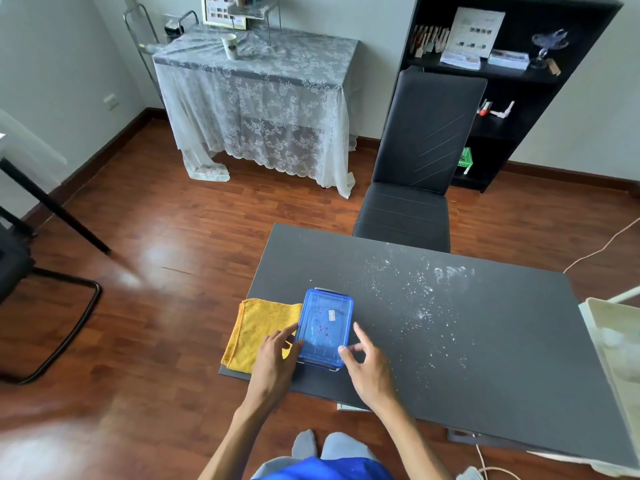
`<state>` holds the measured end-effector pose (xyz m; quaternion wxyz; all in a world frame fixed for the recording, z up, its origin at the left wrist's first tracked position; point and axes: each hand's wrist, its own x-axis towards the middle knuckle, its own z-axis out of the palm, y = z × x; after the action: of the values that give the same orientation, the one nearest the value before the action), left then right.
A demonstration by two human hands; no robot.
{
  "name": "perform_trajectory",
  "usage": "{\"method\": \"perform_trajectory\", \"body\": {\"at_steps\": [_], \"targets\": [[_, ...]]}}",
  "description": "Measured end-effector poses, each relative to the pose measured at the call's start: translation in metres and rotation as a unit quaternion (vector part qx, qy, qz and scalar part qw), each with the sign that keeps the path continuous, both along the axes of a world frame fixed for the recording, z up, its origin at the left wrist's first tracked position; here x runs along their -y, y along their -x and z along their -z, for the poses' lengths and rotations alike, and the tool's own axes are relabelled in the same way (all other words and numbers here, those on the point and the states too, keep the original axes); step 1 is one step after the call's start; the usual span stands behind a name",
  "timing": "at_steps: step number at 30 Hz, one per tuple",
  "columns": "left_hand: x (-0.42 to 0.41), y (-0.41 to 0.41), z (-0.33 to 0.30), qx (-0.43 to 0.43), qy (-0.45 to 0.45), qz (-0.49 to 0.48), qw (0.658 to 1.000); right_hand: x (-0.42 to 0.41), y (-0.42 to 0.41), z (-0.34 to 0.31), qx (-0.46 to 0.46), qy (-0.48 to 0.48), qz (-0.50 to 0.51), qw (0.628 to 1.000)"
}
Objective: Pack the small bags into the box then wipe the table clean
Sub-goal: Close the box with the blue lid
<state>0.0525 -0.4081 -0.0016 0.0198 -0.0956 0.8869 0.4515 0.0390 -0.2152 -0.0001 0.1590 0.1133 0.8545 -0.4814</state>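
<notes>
A blue see-through box (325,327) with its lid on lies near the left end of the dark table (485,368). Small bags show faintly through the lid. My left hand (275,362) rests against the box's left near side, fingers spread over the edge of a yellow cloth (258,330). My right hand (367,365) touches the box's right near corner with thumb and fingers apart. White powder (420,299) is scattered across the middle of the table.
A black chair (415,168) stands at the table's far side. A white tray (616,348) sits at the table's right edge. A lace-covered side table (256,98) and a black shelf (512,81) stand by the far wall.
</notes>
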Motion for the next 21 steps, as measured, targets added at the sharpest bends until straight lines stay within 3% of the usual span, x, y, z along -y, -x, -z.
{"method": "perform_trajectory", "body": {"at_steps": [7, 10, 21], "targets": [[0.002, 0.005, -0.012, 0.034, -0.032, -0.026, 0.999, 0.003, 0.000, -0.011, 0.001, 0.016, -0.004, 1.000], [0.004, 0.019, -0.012, 0.017, -0.057, -0.037, 0.998, 0.005, 0.005, -0.015, -0.015, 0.044, 0.018, 0.999], [0.032, 0.077, -0.035, -0.023, -0.073, -0.076, 0.994, 0.035, 0.083, -0.041, -0.028, 0.007, -0.006, 1.000]]}}
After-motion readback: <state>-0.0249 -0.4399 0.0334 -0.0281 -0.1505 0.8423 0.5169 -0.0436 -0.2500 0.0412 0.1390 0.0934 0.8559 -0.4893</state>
